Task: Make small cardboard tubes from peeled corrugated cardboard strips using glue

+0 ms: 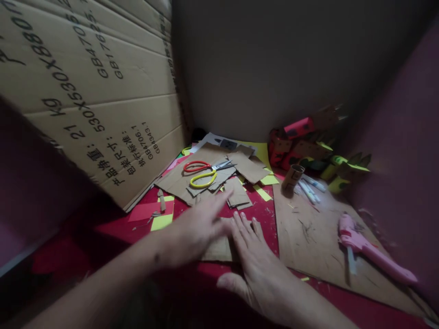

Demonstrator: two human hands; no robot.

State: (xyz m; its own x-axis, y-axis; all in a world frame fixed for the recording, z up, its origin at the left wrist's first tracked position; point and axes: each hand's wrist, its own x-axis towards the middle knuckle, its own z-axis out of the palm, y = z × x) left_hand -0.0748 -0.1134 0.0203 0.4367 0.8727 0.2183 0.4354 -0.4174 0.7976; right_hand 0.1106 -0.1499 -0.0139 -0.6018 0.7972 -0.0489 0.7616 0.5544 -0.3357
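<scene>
My right hand (pixel 257 258) lies flat with fingers stretched out, its fingertips at the right side of a small cardboard piece (pixel 217 251). Over that same piece is my left hand (pixel 202 224), slightly blurred, with its fingers apart and reaching toward the right hand. Neither hand shows anything held. Just beyond them rests a smaller cardboard offcut (pixel 238 195). A pair of scissors (pixel 209 173) with one red and one yellow handle sits farther back on the cardboard scraps (pixel 171 183).
A large printed cardboard sheet (pixel 103 91) stands at the left. To the right, a cardboard sheet (pixel 298 237) bears a pink glue gun (pixel 366 251), several white markers (pixel 310 189) and a cardboard tube (pixel 293 176). Colourful cardboard crafts (pixel 295 141) stand behind. Red covering (pixel 260 214) lies underneath.
</scene>
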